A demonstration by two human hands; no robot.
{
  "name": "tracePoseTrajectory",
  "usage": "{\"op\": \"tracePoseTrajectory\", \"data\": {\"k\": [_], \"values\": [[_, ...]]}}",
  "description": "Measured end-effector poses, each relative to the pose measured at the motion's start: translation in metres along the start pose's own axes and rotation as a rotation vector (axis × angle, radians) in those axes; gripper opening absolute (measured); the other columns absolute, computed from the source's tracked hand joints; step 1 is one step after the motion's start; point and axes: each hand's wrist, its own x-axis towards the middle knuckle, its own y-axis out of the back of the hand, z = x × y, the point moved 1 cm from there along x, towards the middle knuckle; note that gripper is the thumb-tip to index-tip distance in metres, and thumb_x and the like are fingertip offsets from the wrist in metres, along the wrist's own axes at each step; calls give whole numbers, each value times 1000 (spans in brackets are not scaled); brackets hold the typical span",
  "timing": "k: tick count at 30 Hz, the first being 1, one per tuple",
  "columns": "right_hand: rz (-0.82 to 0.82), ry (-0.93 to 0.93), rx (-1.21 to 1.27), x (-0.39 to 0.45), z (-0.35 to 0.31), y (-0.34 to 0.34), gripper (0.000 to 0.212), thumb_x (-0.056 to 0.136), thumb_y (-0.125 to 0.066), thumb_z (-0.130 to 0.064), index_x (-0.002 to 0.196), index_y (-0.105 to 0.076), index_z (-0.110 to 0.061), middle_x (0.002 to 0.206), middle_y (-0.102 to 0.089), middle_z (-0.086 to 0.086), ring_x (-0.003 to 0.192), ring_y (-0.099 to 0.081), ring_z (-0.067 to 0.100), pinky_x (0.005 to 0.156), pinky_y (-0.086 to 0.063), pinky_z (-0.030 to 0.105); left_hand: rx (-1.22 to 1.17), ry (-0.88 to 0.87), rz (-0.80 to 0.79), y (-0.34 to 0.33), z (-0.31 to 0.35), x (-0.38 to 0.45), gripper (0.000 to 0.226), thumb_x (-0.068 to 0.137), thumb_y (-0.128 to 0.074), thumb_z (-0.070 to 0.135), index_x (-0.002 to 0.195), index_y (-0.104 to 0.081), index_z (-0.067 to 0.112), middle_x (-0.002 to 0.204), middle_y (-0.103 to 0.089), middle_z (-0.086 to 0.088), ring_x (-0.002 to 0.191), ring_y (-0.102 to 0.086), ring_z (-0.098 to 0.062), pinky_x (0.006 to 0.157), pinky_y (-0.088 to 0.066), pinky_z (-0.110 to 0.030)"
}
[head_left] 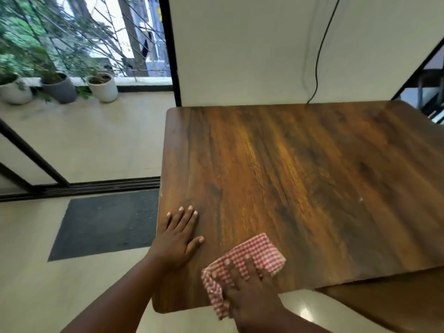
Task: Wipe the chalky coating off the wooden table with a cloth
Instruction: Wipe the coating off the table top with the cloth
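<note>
Table (300, 179), wooden, dark-grained, filling the frame from centre out to 3 o'clock, with rounded corners and its near edge running toward 5 o'clock. Mostly bare and glossy across the top; only a few pale specks visible, one toward 3 o'clock and one on the left edge at 9 o'clock of the tabletop, plus a faint hazy streak just above the cloth. Chalky coating otherwise hard to make out, so probably late in the wiping, though glare could be hiding more. Beyond the table at 12 o'clock, white wall (252, 49) with a black cable (323, 44) hanging down to the tabletop's far edge. At 9 o'clock, grey floor mat (105, 224); at 10 o'clock, potted plants (101, 86) by a glass railing. Left hand (179, 236) flat on the table's near-left part, fingers straight and spread, palm down, holding nothing, likely bracing. Cloth (252, 258), red-and-white checked, bunched at the near edge around 6 o'clock, one corner hanging off the table. Right hand (247, 287) pressed on top of it, fingers laid out over the fabric, thumb side seeming to tuck a fold, though not clearly. Step in hand: a wiping pass along the near edge. Next move, as a guess: steady downward pressure and a sweep outward toward 2 o'clock to catch the remaining specks, keeping the dangling corner from slipping off.
</note>
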Motion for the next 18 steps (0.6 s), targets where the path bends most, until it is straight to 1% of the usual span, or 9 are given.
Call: {"op": "tracePoseTrajectory", "data": {"k": [2, 3, 4, 5, 6, 7, 9, 12, 18], "values": [[-29, 37, 51, 8, 1, 7, 49, 70, -35, -68, 106, -65, -56, 117, -66, -13, 99, -67, 28, 64, -55, 50, -16, 5, 3, 0, -1, -1, 74, 86, 1, 69, 144, 23, 29, 153, 25, 8, 138, 32, -12, 113, 21, -37], [-65, 54, 85, 11, 5, 10, 46, 76, -32, -64, 114, -58, -59, 127, -60, -15, 111, -61, 30, 74, -53, 54, -18, 4, 14, 0, -1, -2, 74, 86, 1, 69, 145, 21, 29, 153, 25, 9, 138, 32, -12, 114, 21, -36], [-82, 100, 142, 16, 9, 8, 45, 84, -30, -61, 126, -43, -63, 143, -45, -16, 130, -42, 33, 90, -42, 62, -20, 4, 29, -1, -1, -2, 74, 87, 0, 68, 147, 19, 29, 153, 24, 9, 139, 30, -11, 114, 20, -36], [-108, 144, 194, 19, 12, 6, 47, 89, -23, -60, 136, -21, -65, 154, -20, -18, 142, -12, 34, 103, -19, 66, -26, 5, 42, -1, -1, -2, 73, 88, -2, 67, 148, 16, 29, 154, 22, 10, 140, 29, -11, 114, 20, -36], [-70, 154, 231, 23, 17, -2, 50, 90, -14, -62, 138, -2, -65, 156, 1, -20, 142, 11, 31, 107, 1, 62, -39, 8, 54, -1, 0, -3, 71, 90, -4, 64, 149, 13, 29, 155, 20, 10, 140, 27, -11, 114, 20, -35], [-59, 136, 244, 27, 20, -8, 52, 88, -7, -63, 138, 9, -63, 155, 11, -21, 141, 21, 29, 107, 11, 58, -50, 13, 65, -2, 0, -3, 69, 92, -5, 62, 150, 11, 29, 155, 17, 11, 141, 26, -10, 114, 20, -33], [-15, 97, 209, 38, 26, -11, 51, 90, -6, -62, 138, 13, -61, 156, 13, -19, 143, 19, 31, 105, 16, 58, -64, 21, 88, -2, 0, -3, 66, 93, -6, 58, 151, 6, 28, 157, 12, 11, 141, 24, -9, 114, 20, -31], [40, 45, 170, 62, 36, 0, 51, 94, -11, -59, 141, 8, -57, 158, 8, -16, 144, 12, 33, 106, 13, 59, -64, 22, 111, -4, 0, -3, 65, 94, -5, 59, 151, 4, 29, 157, 10, 11, 142, 24, -8, 114, 20, -30], [80, -44, 190, 126, 62, 10, 52, 94, -11, -58, 141, 11, -56, 155, 14, -17, 144, 14, 30, 107, 10, 60, -104, 9, 150, -8, -5, -1, 68, 91, -1, 65, 151, -3, 33, 158, 4, 15, 142, 20, -3, 114, 18, -29]]}}
